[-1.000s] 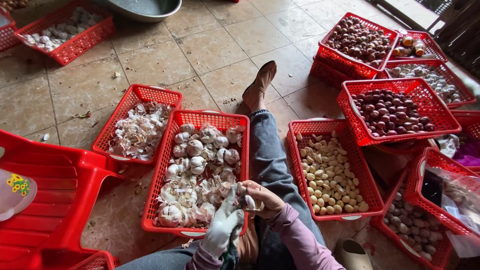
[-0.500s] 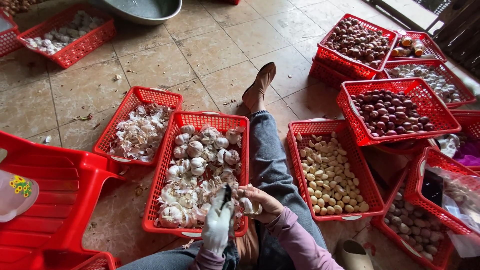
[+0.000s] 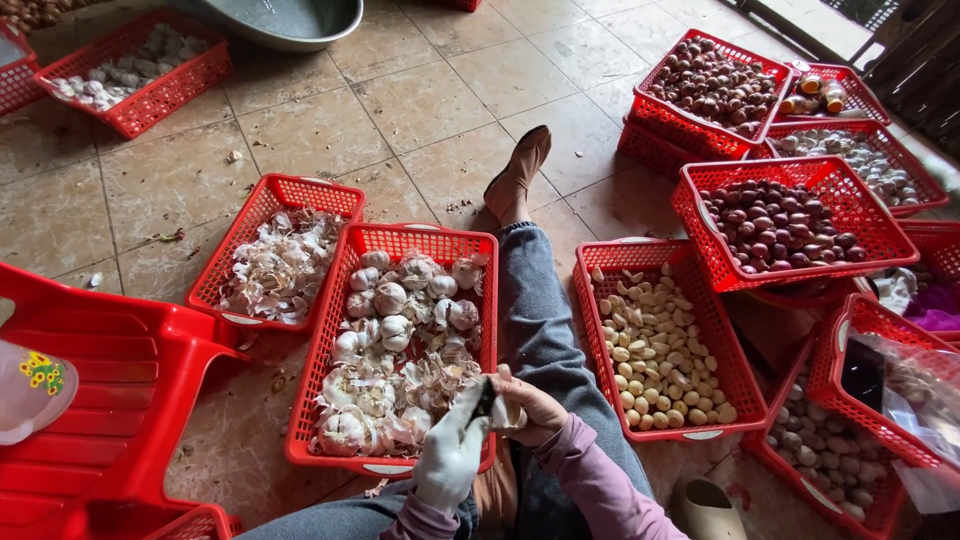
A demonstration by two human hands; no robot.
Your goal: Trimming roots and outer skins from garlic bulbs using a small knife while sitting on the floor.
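Observation:
My left hand (image 3: 450, 455), in a white glove, grips a small dark knife (image 3: 484, 403) near the front edge of the red basket (image 3: 330, 330) of whole garlic bulbs. My bare right hand (image 3: 528, 408) is closed on a garlic bulb (image 3: 508, 417) right against the blade. Both hands meet above my lap, between that basket and my outstretched leg in jeans (image 3: 540, 330). To the right of the leg lies a red basket (image 3: 590, 330) filled with peeled garlic cloves (image 3: 655, 345). Left of the bulb basket, another red basket (image 3: 262, 205) holds papery garlic skins.
Red baskets of dark shallots (image 3: 775, 222) and more bulbs crowd the right side. A red plastic stool (image 3: 120, 390) stands at the left. A grey metal basin (image 3: 290, 20) and another basket of garlic (image 3: 130, 80) sit at the back on the tiled floor.
The hands stay over the front of the bulb basket; the gloved left hand has shifted slightly right and closer to the right hand, working the knife at the bulb.

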